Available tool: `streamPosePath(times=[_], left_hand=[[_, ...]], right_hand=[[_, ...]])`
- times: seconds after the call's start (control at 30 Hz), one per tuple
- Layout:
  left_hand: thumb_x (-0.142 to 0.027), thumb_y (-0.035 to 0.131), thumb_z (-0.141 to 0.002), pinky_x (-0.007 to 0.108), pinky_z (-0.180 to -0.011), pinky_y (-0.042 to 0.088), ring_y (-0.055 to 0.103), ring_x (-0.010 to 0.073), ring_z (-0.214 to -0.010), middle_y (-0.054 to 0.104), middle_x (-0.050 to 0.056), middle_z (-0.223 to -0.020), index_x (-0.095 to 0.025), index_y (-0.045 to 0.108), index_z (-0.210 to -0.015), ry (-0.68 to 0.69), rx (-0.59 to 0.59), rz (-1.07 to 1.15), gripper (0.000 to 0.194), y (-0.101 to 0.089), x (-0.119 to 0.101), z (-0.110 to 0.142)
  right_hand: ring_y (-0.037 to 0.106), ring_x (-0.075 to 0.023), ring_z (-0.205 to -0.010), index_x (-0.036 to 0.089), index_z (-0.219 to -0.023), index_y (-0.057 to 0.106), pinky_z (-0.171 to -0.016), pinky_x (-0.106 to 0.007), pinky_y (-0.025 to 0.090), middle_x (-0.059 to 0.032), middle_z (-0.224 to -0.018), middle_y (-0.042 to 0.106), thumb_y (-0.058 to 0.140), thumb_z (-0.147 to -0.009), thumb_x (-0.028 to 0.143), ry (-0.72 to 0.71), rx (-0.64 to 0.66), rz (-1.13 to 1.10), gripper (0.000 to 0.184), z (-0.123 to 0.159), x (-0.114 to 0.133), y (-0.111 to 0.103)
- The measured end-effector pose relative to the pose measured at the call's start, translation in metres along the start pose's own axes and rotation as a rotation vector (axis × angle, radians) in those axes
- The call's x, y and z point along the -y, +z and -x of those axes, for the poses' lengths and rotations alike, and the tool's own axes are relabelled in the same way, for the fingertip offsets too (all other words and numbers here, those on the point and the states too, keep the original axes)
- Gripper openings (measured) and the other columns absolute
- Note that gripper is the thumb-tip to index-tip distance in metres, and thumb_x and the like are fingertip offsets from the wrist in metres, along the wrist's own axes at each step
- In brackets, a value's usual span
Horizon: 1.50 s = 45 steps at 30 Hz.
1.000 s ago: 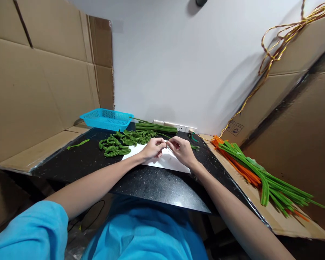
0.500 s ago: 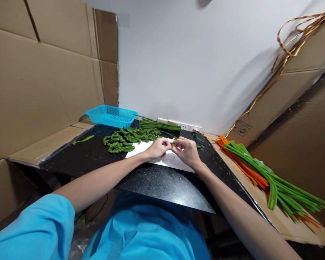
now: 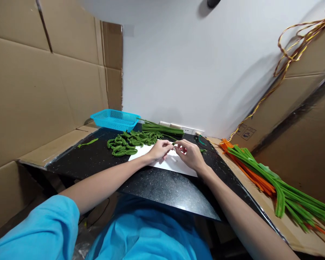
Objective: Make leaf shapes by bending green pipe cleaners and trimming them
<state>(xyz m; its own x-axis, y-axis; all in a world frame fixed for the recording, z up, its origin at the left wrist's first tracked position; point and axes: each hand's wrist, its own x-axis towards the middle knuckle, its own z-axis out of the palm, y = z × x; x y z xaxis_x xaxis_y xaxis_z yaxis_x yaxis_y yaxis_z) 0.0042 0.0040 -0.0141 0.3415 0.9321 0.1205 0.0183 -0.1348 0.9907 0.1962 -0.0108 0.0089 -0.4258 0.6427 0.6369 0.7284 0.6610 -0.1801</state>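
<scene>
Over a white sheet [image 3: 166, 164] on the black tabletop, my left hand [image 3: 159, 151] is closed in a pinch on a short piece of green pipe cleaner [image 3: 173, 144]. Curled fingers of my right hand [image 3: 191, 154] meet the same piece from the other side, fingertips bent round its end. Much of the piece is hidden by the fingers. Something small and red [image 3: 182, 148] shows beneath my right hand, too covered to name. Left of the sheet lies a heap of looped green pipe cleaners [image 3: 121, 146].
Behind the sheet lies a bundle of straight green pipe cleaners [image 3: 162, 129], near a blue plastic basket [image 3: 115, 124]. Orange stems [image 3: 256, 177] and brighter green stems [image 3: 281, 187] rest on cardboard at right. A power strip [image 3: 188, 130] sits against the wall; a twisted cable [image 3: 256, 108] runs to it.
My right fingers have loosened and spread slightly at the pipe cleaner. A pale tip seen between the hands is no longer visible; green shows there now. The view has shifted slightly.
</scene>
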Motion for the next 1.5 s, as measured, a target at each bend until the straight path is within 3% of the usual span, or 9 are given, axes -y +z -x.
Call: streamPosePath(times=[0.1,0.23,0.37,0.5,0.63,0.83,1.1,1.23,1.5], left_hand=[[-0.037,0.066,-0.102,0.043,-0.087,0.062,0.070,0.0233,-0.103,0.068,0.011,-0.124,-0.015,0.065,-0.129,0.009,-0.117,0.043,0.034,-0.013,-0.007,-0.008],[-0.037,0.066,-0.102,0.045,-0.090,0.061,0.069,0.0248,-0.107,0.067,0.011,-0.128,-0.016,0.064,-0.131,0.047,-0.304,0.129,0.036,-0.046,-0.021,-0.018],[-0.038,0.066,-0.102,0.046,-0.092,0.060,0.069,0.0254,-0.109,0.066,0.012,-0.131,-0.016,0.063,-0.133,0.058,-0.470,0.232,0.038,-0.076,-0.029,-0.024],[-0.037,0.066,-0.102,0.046,-0.093,0.060,0.068,0.0255,-0.110,0.066,0.012,-0.132,-0.017,0.063,-0.133,0.027,-0.551,0.318,0.037,-0.086,-0.027,-0.024],[-0.037,0.066,-0.102,0.046,-0.092,0.060,0.069,0.0255,-0.110,0.066,0.012,-0.131,-0.017,0.063,-0.133,0.009,-0.549,0.344,0.037,-0.082,-0.024,-0.024],[-0.038,0.066,-0.102,0.046,-0.091,0.061,0.069,0.0251,-0.108,0.067,0.012,-0.129,-0.016,0.064,-0.132,0.022,-0.440,0.247,0.037,-0.056,-0.022,-0.018],[-0.037,0.066,-0.102,0.044,-0.088,0.062,0.070,0.0238,-0.104,0.068,0.011,-0.126,-0.015,0.065,-0.130,-0.091,-0.232,0.197,0.035,-0.013,-0.010,-0.005],[-0.037,0.066,-0.102,0.044,-0.089,0.061,0.070,0.0242,-0.106,0.067,0.011,-0.127,-0.016,0.064,-0.131,-0.132,-0.206,0.201,0.035,-0.013,-0.009,-0.004],[-0.036,0.067,-0.102,0.045,-0.091,0.061,0.069,0.0250,-0.108,0.067,0.011,-0.129,-0.016,0.064,-0.132,-0.163,-0.137,0.170,0.036,-0.011,-0.006,-0.008]], right_hand=[[0.062,-0.0188,-0.070,0.024,-0.103,0.077,-0.068,-0.029,0.041,-0.0047,-0.087,0.075,0.061,-0.097,0.025,0.062,0.016,0.077,0.018,-0.001,-0.007,-0.001],[0.061,-0.0192,-0.064,0.024,-0.086,0.078,-0.062,-0.029,0.036,-0.0039,-0.075,0.075,0.065,-0.097,0.029,0.176,0.030,0.156,0.018,-0.001,-0.023,-0.009],[0.062,-0.0180,-0.066,0.026,-0.092,0.079,-0.060,-0.028,0.036,-0.0037,-0.086,0.077,0.067,-0.096,0.033,0.256,0.035,0.194,0.015,0.000,-0.035,-0.019],[0.066,-0.0192,-0.076,0.024,-0.093,0.078,-0.064,-0.030,0.044,-0.0059,-0.095,0.076,0.067,-0.098,0.038,0.304,0.056,0.214,0.019,0.001,-0.050,-0.021],[0.069,-0.0204,-0.099,0.018,-0.116,0.070,-0.087,-0.039,0.059,-0.0082,-0.117,0.071,0.064,-0.103,0.037,0.372,0.065,0.214,0.024,0.006,-0.077,-0.017],[0.068,-0.0240,-0.112,0.020,-0.131,0.064,-0.095,-0.045,0.060,-0.0106,-0.134,0.065,0.065,-0.103,0.037,0.393,0.103,0.151,0.033,0.016,-0.108,-0.010],[0.068,-0.0240,-0.112,0.020,-0.131,0.065,-0.096,-0.045,0.060,-0.0107,-0.135,0.065,0.065,-0.103,0.037,0.225,0.241,0.065,0.032,0.016,-0.103,-0.003],[0.068,-0.0240,-0.112,0.020,-0.131,0.065,-0.095,-0.045,0.060,-0.0106,-0.134,0.065,0.065,-0.103,0.037,0.203,0.276,0.051,0.032,0.016,-0.102,0.000],[0.069,-0.0233,-0.109,0.019,-0.129,0.065,-0.093,-0.044,0.061,-0.0101,-0.131,0.067,0.065,-0.103,0.038,0.228,0.206,0.072,0.032,0.016,-0.106,0.003]])
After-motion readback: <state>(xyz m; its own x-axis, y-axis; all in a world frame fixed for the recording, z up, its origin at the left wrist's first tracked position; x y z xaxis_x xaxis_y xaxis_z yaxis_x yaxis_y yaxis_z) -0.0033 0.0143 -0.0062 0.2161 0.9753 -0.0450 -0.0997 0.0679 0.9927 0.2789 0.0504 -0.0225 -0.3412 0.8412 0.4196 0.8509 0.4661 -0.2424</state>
